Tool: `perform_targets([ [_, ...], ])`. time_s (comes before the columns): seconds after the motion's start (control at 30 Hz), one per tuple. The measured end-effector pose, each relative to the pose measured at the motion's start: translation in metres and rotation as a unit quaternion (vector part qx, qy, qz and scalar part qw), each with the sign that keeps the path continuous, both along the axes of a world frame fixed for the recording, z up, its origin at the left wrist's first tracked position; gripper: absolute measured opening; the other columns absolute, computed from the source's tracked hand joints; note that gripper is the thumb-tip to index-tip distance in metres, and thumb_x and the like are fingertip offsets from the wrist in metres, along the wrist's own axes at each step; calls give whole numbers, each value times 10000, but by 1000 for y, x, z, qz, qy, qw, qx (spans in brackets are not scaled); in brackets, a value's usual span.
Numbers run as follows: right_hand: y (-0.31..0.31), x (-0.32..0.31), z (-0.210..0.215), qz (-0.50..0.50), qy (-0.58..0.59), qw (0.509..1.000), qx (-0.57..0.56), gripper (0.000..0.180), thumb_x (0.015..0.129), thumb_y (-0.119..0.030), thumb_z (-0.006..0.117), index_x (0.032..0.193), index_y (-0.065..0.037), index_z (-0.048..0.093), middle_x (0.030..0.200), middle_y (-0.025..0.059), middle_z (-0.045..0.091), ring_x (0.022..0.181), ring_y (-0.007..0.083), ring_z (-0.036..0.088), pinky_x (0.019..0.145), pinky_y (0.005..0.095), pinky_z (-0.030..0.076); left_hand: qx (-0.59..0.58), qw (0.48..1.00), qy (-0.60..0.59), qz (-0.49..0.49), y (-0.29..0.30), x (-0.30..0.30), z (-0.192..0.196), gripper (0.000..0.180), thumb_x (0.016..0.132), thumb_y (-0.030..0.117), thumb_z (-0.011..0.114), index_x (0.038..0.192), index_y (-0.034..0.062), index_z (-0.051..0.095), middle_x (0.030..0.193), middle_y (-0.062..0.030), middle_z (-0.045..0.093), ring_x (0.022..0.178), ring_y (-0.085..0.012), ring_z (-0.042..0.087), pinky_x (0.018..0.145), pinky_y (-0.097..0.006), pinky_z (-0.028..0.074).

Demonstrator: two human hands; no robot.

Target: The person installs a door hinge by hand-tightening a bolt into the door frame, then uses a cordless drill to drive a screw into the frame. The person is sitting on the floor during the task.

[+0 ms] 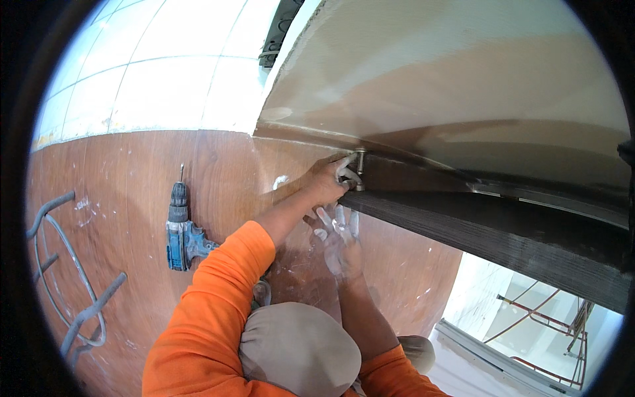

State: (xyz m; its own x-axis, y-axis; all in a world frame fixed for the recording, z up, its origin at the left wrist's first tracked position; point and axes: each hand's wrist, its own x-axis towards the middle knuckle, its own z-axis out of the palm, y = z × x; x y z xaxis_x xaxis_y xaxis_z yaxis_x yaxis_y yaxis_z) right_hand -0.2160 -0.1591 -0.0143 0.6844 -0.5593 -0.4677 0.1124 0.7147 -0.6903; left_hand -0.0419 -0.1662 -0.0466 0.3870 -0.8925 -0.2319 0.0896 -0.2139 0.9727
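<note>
My left hand [325,181] reaches to the corner where a large glossy panel [450,79] meets a dark board with a ribbed edge [489,231]. Its whitened fingers curl closed against a short, upright metal rod fitting [360,162] in the gap there. Just below, my right hand [343,246] is held palm up with its fingers apart and nothing in it. White powder or paste coats its fingers and palm. The tips of some left fingers are hidden behind the fitting.
A blue and black cordless drill [180,231] with a bit lies left on the brown wood-look surface [142,198]. Bent grey pipes [92,311] stand at far left. White tiles [172,66] run along the back. Red scaffold bars [542,317] show at lower right.
</note>
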Motion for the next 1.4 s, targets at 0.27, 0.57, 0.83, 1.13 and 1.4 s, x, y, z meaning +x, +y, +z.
perform_targets([
  [0.27, -2, 7, -4, 47, 17, 993, -104, 717, 959, -98, 541, 1558, -246, 175, 1499, 95, 338, 1326, 321, 462, 858, 385, 527, 16, 1000, 9, 23, 0, 7, -3, 605, 870, 189, 700, 1432, 144, 479, 1147, -137, 701, 1084, -303, 651, 959, -381, 514],
  [0.57, -6, 14, -1, 2, -5, 1000, -3, 691, 970, -104, 528, 1554, -252, 189, 1506, 98, 338, 1331, 328, 455, 854, 386, 532, 103, 994, 27, 35, -3, 10, -2, 575, 835, 150, 697, 1389, 137, 545, 1156, -154, 698, 1015, -270, 674, 913, -348, 524],
  [0.83, -6, 15, 0, -8, 0, 1000, 12, 647, 974, -89, 515, 1536, -244, 234, 1513, 97, 337, 1340, 344, 451, 831, 385, 538, 85, 992, 93, -8, -20, 18, -15, 607, 806, 147, 695, 1394, 141, 544, 1155, -171, 695, 1002, -292, 656, 896, -367, 512],
  [1.13, -6, 16, 5, 6, 6, 1000, 2, 704, 936, -71, 541, 1541, -236, 222, 1537, 108, 301, 1335, 341, 462, 837, 384, 545, 152, 983, 99, -32, -13, 31, 13, 566, 803, 264, 709, 1239, -79, 593, 1207, -252, 650, 1121, -343, 628, 971, -387, 481],
  [1.4, -8, 10, -6, 4, -3, 1000, -7, 717, 948, -85, 545, 1552, -234, 189, 1559, 102, 275, 1347, 368, 447, 835, 387, 545, 215, 973, 82, -32, -28, 24, -19, 515, 792, 255, 716, 1189, -62, 635, 1182, -236, 668, 1098, -329, 643, 952, -386, 496],
])
